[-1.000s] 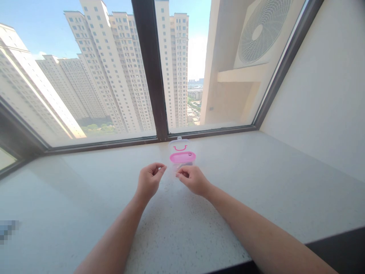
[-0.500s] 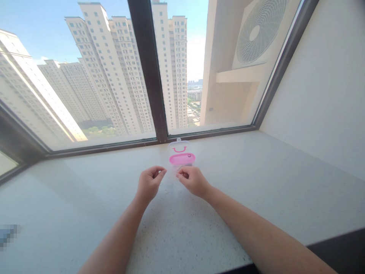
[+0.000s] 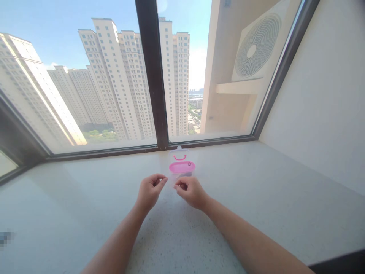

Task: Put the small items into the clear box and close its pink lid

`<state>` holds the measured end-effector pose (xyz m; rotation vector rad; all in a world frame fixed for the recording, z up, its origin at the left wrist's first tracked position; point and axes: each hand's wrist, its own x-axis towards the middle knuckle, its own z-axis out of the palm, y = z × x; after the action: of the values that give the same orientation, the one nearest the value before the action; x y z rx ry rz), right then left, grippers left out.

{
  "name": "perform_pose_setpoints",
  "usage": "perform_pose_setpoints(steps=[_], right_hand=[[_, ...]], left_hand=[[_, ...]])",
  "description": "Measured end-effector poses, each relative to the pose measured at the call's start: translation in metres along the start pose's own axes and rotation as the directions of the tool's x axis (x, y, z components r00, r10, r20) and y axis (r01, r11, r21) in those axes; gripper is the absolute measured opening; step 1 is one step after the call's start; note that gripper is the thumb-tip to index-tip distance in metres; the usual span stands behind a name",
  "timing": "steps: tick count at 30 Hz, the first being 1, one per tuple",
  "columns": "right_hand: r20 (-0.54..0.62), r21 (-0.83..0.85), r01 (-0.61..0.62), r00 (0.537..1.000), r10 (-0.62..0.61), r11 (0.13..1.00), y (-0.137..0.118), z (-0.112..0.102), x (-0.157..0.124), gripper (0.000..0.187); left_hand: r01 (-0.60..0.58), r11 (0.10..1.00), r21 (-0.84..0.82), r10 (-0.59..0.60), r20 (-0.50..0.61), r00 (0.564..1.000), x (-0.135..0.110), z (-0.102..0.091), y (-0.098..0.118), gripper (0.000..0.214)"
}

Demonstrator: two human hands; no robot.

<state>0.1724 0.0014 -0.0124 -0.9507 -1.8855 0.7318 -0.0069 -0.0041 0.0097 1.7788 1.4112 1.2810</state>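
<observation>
My left hand (image 3: 150, 191) is closed in a pinch, thumb against forefinger. Facing it across a small gap, my right hand (image 3: 191, 191) pinches the same way, its tips slightly lower. Anything held in either pinch is too fine to make out. Just beyond the hands stands a small clear plastic box (image 3: 173, 177) with a pink top (image 3: 179, 167) that has a small round detail at its right end. Its transparent lid (image 3: 171, 153), marked with a pink smile-shaped curve, is raised behind it. My right hand hides part of the box's front, where something dark shows inside.
The speckled white sill (image 3: 94, 205) spreads around both hands. A dark window frame (image 3: 161, 125) rises behind the box, and a white wall (image 3: 316, 114) borders the right. A blurred patch (image 3: 5, 238) lies at the left edge.
The view has tilted up, so everything sits lower in the picture. The fingertips of both hands are slightly closer together, the right ones a little lower. Both pinches stay closed.
</observation>
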Motion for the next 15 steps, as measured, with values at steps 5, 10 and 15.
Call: perform_pose_setpoints(steps=[5, 10, 15], right_hand=[[-0.016, 0.014, -0.007, 1.0, 0.007, 1.0, 0.0004, -0.0021, 0.0009, 0.01], [-0.021, 0.004, -0.01, 1.0, 0.01, 1.0, -0.0005, -0.0036, 0.001, 0.011], [-0.044, -0.009, -0.004, 0.999, 0.004, 1.0, 0.0, -0.006, 0.002, 0.012]], left_hand=[[-0.024, 0.999, 0.033, 0.023, 0.022, 0.999, 0.0003, 0.002, -0.002, 0.027], [-0.028, 0.999, 0.037, 0.027, 0.022, 0.999, 0.0011, 0.003, -0.0032, 0.027], [-0.025, 1.0, 0.017, 0.025, 0.016, 1.0, 0.0011, 0.0031, -0.0027, 0.028]])
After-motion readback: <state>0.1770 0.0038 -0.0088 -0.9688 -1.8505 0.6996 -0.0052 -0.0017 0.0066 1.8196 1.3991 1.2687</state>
